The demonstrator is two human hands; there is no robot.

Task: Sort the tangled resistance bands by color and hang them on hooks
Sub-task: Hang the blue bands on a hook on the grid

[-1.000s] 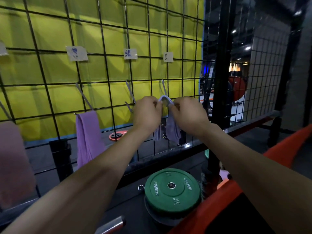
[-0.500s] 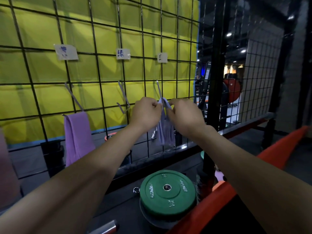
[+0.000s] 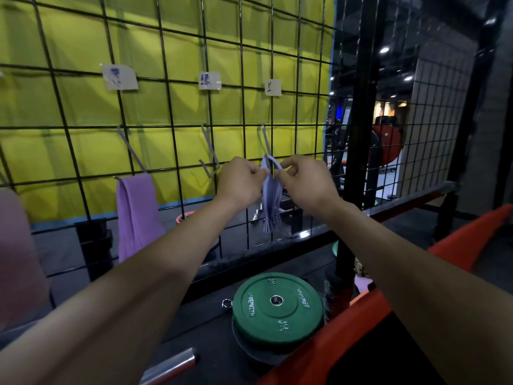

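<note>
A bluish-lavender resistance band (image 3: 270, 202) hangs folded between my two hands, its top loop at the tip of the right-hand hook (image 3: 266, 140) on the black wire grid (image 3: 166, 126). My left hand (image 3: 241, 182) pinches the band's left side, and my right hand (image 3: 304, 180) pinches the loop's right side. A purple band (image 3: 136, 215) hangs from the left hook (image 3: 130, 151). The middle hook (image 3: 209, 147) is bare. A pink band (image 3: 16, 251) hangs at the far left edge.
Paper labels (image 3: 119, 77) are taped to the grid above each hook. A green weight plate (image 3: 277, 307) lies below my arms, beside an orange frame (image 3: 361, 318). A metal bar end (image 3: 172, 366) is at the bottom. A black post (image 3: 358, 120) stands right of the grid.
The band's loop has come up against the right hook's tip. My hands stayed together on it while the view shifted slightly.
</note>
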